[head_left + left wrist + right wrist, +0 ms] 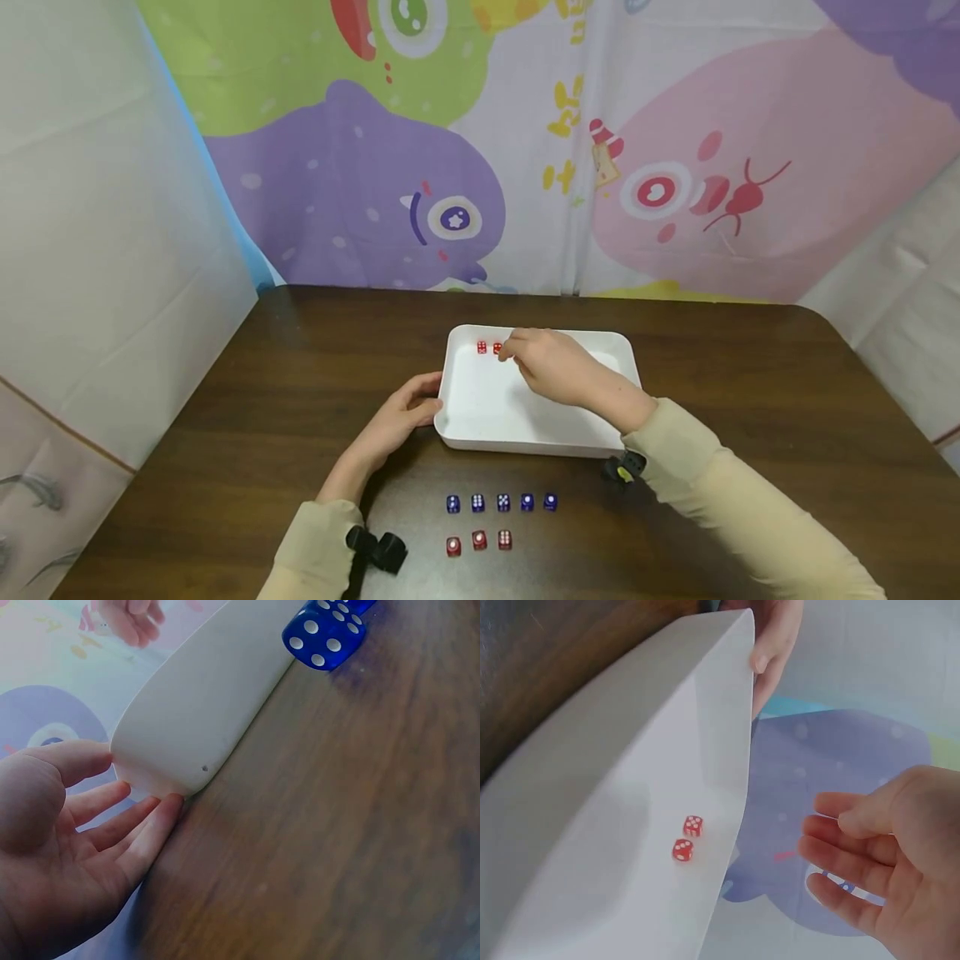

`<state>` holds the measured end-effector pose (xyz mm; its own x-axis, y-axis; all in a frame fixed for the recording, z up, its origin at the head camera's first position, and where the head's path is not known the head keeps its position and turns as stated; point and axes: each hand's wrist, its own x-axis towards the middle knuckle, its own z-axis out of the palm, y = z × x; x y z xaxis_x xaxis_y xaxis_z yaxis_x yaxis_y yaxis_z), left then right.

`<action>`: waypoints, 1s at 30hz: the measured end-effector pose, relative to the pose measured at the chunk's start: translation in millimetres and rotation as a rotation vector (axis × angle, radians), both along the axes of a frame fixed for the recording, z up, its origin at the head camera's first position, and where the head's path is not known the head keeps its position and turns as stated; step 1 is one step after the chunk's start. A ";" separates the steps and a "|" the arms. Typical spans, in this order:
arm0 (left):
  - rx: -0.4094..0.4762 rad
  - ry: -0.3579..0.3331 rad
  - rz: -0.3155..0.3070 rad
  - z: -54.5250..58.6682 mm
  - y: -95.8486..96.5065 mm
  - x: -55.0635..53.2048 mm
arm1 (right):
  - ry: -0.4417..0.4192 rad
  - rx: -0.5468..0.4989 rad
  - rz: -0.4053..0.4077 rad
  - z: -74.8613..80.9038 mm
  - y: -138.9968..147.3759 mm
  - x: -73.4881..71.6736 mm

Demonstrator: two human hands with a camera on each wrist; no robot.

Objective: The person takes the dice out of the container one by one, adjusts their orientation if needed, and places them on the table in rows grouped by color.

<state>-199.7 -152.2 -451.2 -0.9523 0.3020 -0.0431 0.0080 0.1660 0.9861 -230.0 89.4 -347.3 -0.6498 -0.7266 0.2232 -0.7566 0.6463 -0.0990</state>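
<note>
A white tray lies on the table, with two red dice side by side near its far left corner. My left hand rests against the tray's left end; in the left wrist view its thumb and fairly straight fingers touch the white wall. Over the tray's far part hovers my right hand, just right of the red dice. The right wrist view shows that hand with loosely bent fingers, apart from the dice, and nothing visible in it.
In front of the tray, several blue dice form a row on the brown table. Nearer to me stand three red dice in a second row. Behind the table hangs a cartoon-printed cloth.
</note>
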 end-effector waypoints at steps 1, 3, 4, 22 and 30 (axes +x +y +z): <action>-0.001 0.000 0.000 0.1 -0.1 0.0 | -0.002 0.010 -0.001 1.6 -0.9 -1.6; 0.000 0.001 -0.003 0.3 -0.1 0.3 | -0.010 0.032 -0.007 3.8 -2.5 -4.8; -0.002 0.002 -0.002 0.2 -0.1 0.4 | -0.020 0.042 -0.010 4.4 -3.4 -6.5; -0.001 0.002 -0.007 -0.4 -0.6 0.0 | -0.254 0.208 -0.078 -2.6 -18.5 -43.0; -0.006 0.000 -0.007 1.4 -0.8 0.3 | -0.278 0.278 -0.097 -11.1 -21.1 -53.7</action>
